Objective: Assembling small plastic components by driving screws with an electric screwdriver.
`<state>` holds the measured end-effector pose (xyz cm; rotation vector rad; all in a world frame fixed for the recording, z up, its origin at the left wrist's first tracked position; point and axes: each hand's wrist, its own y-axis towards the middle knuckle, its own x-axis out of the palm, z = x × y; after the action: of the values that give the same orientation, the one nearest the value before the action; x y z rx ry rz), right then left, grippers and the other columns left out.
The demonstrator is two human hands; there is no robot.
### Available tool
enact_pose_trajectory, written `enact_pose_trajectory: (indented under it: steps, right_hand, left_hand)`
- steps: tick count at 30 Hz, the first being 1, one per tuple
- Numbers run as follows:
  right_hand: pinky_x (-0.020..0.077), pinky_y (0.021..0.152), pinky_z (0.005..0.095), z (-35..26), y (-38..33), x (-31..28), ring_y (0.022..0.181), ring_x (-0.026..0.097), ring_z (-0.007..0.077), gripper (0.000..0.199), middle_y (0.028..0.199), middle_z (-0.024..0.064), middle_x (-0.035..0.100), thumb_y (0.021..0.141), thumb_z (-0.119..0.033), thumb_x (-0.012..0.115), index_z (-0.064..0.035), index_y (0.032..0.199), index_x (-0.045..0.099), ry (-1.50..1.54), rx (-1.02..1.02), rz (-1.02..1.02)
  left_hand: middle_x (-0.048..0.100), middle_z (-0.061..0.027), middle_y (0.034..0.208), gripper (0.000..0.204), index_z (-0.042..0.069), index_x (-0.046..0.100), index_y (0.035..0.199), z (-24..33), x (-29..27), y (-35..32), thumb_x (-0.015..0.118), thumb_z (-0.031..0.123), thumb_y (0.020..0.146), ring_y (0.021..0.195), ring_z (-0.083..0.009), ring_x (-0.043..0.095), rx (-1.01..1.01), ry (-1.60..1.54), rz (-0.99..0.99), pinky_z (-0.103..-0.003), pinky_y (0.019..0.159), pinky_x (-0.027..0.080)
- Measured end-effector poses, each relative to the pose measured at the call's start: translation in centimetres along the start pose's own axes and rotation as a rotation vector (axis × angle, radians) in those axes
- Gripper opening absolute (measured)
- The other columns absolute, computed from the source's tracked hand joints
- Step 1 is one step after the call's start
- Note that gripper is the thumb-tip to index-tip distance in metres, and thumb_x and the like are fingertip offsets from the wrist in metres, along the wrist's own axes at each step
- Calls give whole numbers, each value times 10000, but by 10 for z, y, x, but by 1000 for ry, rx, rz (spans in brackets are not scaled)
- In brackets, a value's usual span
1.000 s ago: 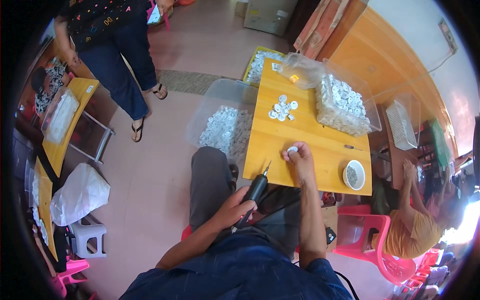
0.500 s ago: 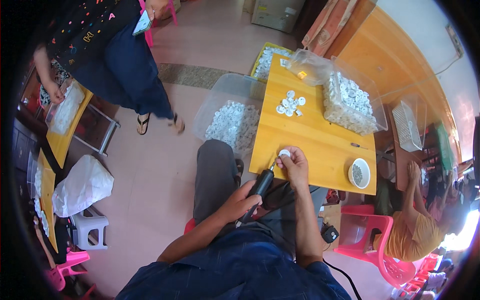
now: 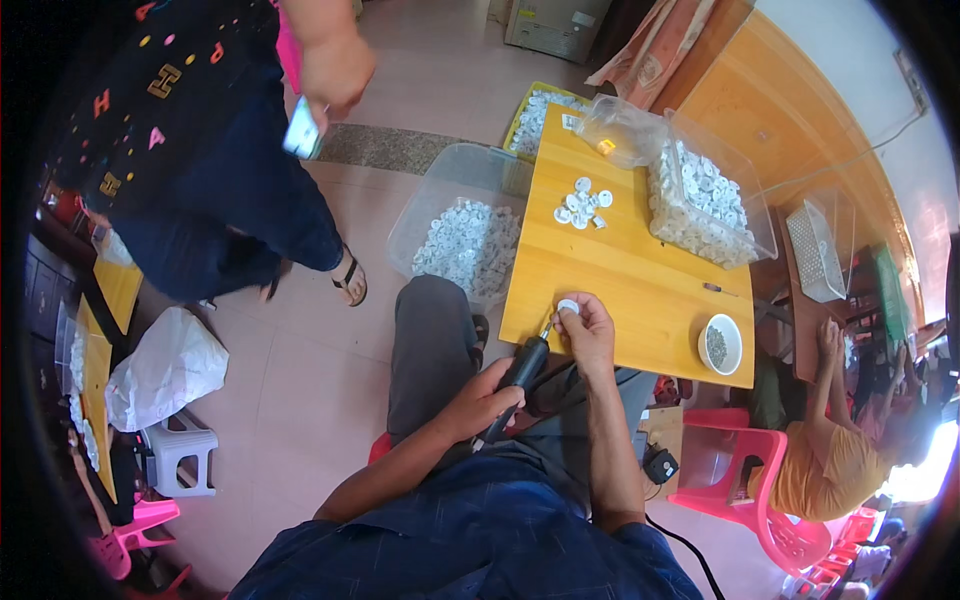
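My left hand point(image 3: 487, 398) grips a black electric screwdriver point(image 3: 521, 367), its tip pointing up toward my right hand. My right hand point(image 3: 585, 327) pinches a small white round part point(image 3: 568, 306) at the near edge of the yellow table point(image 3: 640, 280). The tool's tip touches or nearly touches that part. A small heap of the same white parts point(image 3: 581, 203) lies farther out on the table.
A clear bin of white parts point(image 3: 462, 240) stands on the floor left of the table. Another clear bin point(image 3: 705, 195) and a plastic bag point(image 3: 618, 130) sit on the table's far side, a small white bowl point(image 3: 719, 344) at its right. A person stands at the upper left; another sits at the right.
The standing person has come closer, filling the upper left. My hands have drawn nearer the table's edge, with the screwdriver tip now at the white part.
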<state>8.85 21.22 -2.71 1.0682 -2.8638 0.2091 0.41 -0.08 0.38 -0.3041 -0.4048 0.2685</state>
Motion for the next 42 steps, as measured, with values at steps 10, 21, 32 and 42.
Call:
enact_pose_trajectory:
  steps: [10, 21, 32, 42]
  right_hand:
    - [502, 686, 202, 1, -3, 3, 768, 620, 68, 130, 901, 16, 655, 954, 6, 596, -15, 1080, 620, -66, -29, 24]
    - [484, 698, 192, 0, -5, 6, 764, 599, 56, 105, 865, -1, 649, 952, -2, 611, -13, 1055, 633, -80, -67, 36]
    - [482, 703, 191, 2, -6, 6, 761, 588, 48, 98, 843, -23, 632, 944, 0, 627, -13, 1038, 652, -75, -71, 42]
    - [497, 703, 195, 7, -4, 4, 773, 612, 51, 152, 865, -4, 666, 930, 18, 632, -12, 1077, 660, -93, -92, 48]
  left_hand:
    - [612, -49, 892, 316, 59, 500, 1233, 0, 1, 0, 548, 173, 941, 674, -111, 602, 9, -7, 6, -258, 596, 503]
    - [613, -50, 886, 307, 53, 505, 1217, 1, 1, 0, 546, 164, 934, 673, -111, 606, 19, -21, 4, -258, 580, 499]
    - [621, -74, 891, 446, 19, 456, 1335, 0, 0, 2, 575, 152, 927, 659, -128, 610, -7, -62, -2, -271, 594, 509]
    - [617, -79, 898, 417, 17, 464, 1310, 2, 0, 0, 570, 159, 932, 668, -127, 611, 2, -87, 3, -268, 603, 512]
